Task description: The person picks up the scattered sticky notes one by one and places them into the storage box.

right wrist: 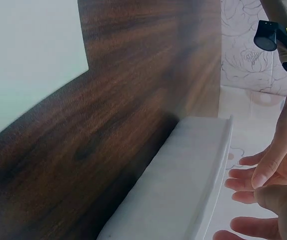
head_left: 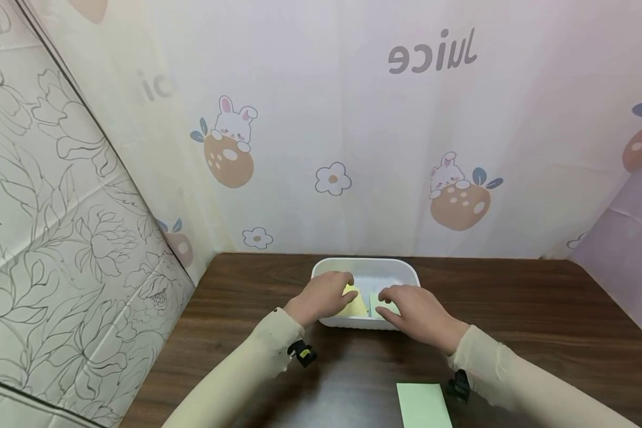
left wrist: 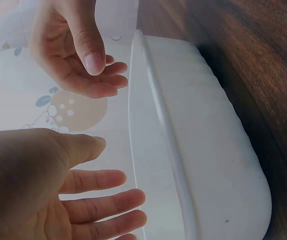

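Observation:
A white plastic bin (head_left: pixel 369 324) stands toward the back of the table. Over its left part is my left hand (head_left: pixel 321 297), fingers loosely bent and holding nothing. My right hand (head_left: pixel 425 315) hovers at the right side with its thumb and fingers apart, also holding nothing. Between the hands, a yellow paper (head_left: pixel 356 306) and a pale green paper (head_left: pixel 374 304) lie inside the bin, each partly covered by a hand. Both wrist views show spread, relaxed fingers beside the bin's rim (left wrist: pixel 166 130).
A light green sheet of paper (head_left: pixel 422 405) lies on the dark wood table (head_left: pixel 519 315), near my right wrist. Behind the table hangs a curtain (head_left: pixel 331 125) printed with rabbits and fruit. A flower-patterned cloth (head_left: pixel 75 238) hangs on the left.

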The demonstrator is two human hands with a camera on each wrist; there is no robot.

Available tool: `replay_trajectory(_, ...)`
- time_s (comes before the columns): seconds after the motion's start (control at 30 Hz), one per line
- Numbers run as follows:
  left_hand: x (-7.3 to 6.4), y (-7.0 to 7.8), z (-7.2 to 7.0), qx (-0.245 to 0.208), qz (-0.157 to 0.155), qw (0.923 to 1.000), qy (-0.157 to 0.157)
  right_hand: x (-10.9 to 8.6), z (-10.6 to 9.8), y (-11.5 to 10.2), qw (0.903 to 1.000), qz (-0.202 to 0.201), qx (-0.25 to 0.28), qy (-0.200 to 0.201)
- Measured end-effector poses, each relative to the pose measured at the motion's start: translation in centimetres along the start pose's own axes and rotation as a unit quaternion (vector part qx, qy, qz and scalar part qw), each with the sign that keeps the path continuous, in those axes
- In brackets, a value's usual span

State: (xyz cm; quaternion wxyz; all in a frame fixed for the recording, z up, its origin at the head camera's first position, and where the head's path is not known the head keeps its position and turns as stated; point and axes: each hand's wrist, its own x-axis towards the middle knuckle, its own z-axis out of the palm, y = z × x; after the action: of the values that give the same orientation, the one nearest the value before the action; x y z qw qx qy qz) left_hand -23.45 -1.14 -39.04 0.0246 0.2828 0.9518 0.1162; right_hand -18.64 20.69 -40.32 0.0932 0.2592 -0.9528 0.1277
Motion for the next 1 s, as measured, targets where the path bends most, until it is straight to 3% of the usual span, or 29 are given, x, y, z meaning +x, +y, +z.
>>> replay_trajectory(0.53, -1.9, 1.0, -0.7, 0.014, 0.039, 0.9991, 0.013, -1.7, -1.0, -1.0, 0.9997, -0.020, -0.006, 0.010)
replay_trajectory(0.77, -2.3, 0.9, -0.2, 0.025, 0.052, 0.9980, 0.025, -2.5, -1.0, -1.0, 0.9990, -0.037, -0.006, 0.023)
replay_trajectory(1.0, -2.8, 1.1, -0.2, 0.027, 0.056, 0.9978, 0.022, -3.3, -1.0, -1.1, 0.9993, -0.030, -0.011, 0.019)
